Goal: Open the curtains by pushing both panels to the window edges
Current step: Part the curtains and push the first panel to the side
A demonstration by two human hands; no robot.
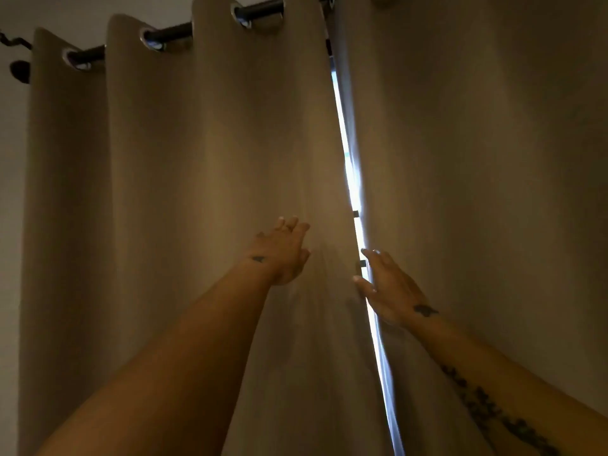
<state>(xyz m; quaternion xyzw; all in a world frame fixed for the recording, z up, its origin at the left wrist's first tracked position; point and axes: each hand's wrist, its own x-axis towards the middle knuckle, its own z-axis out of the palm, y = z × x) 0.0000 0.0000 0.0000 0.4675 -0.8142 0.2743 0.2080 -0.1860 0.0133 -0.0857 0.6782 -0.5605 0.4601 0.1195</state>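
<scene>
Two tan curtain panels hang from a dark rod (171,31) by metal eyelets. The left panel (164,192) falls in wide folds; the right panel (477,159) fills the right side. Between them runs a narrow bright gap (350,179) of daylight. My left hand (283,251) lies flat against the left panel near its inner edge, fingers apart. My right hand (388,287) is at the gap, fingers spread, with the fingertips at the right panel's inner edge. Whether it grips the fabric I cannot tell.
A pale wall (11,192) shows to the left of the left panel. The rod's dark curled end and bracket (18,60) sit at the upper left. Small dark window fittings (356,213) show inside the gap.
</scene>
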